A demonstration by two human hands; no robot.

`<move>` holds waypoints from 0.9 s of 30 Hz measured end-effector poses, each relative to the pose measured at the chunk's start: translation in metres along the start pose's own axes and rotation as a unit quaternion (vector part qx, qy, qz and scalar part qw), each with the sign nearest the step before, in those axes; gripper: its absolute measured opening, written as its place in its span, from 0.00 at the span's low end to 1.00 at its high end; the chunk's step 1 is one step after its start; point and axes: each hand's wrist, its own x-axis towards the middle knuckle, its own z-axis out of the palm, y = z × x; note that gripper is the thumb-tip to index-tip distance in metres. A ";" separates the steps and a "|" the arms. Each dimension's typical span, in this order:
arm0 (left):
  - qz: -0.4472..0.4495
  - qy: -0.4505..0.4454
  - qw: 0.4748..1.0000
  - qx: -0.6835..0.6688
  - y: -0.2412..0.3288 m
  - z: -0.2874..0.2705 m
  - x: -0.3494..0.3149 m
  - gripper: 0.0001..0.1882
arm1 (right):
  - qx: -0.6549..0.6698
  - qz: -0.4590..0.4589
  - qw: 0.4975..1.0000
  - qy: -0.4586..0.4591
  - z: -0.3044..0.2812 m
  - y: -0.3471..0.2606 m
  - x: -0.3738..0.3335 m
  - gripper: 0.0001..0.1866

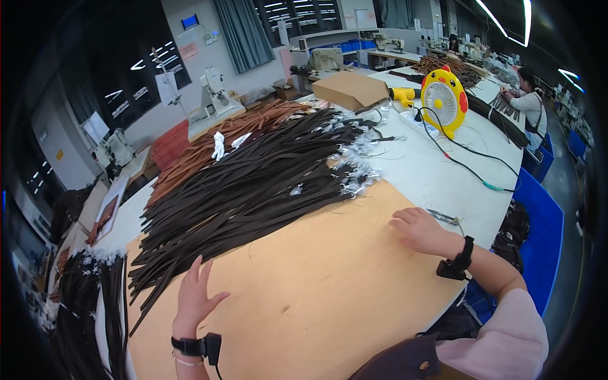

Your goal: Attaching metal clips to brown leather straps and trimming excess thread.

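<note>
My left hand [197, 297] is held over the near left of a tan board [304, 278], its fingers spread and nothing in them. Just beyond it lies a wide pile of long dark brown straps [234, 183], with clear plastic wrapping [358, 171] at their right ends. On the board's right side, my right hand [427, 231] is spread out with bent fingers, palm down, and holds nothing visible. Close beside that hand, a slim metal tool [442, 216], like thread snips, lies on the white table [468, 190].
Reddish-brown straps [253, 120] and white gloves [220, 145] lie behind the dark pile. A cardboard box [350, 90] and a yellow fan [443, 101] with a trailing cable [472, 171] stand farther back. More dark straps [79, 316] hang at left. Blue bins [541, 215] and a seated person [529, 111] are at right.
</note>
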 end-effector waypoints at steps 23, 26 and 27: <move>0.047 0.073 0.995 0.049 0.175 0.144 0.191 0.31 | 0.593 0.290 0.741 0.120 -0.052 0.122 -0.054 0.12; 0.100 0.139 0.983 0.067 0.184 0.119 0.193 0.33 | 0.783 0.219 0.546 0.201 -0.057 0.114 -0.024 0.18; 0.096 0.162 0.980 0.065 0.188 0.108 0.191 0.34 | 0.806 0.196 0.523 0.194 -0.044 0.116 -0.016 0.18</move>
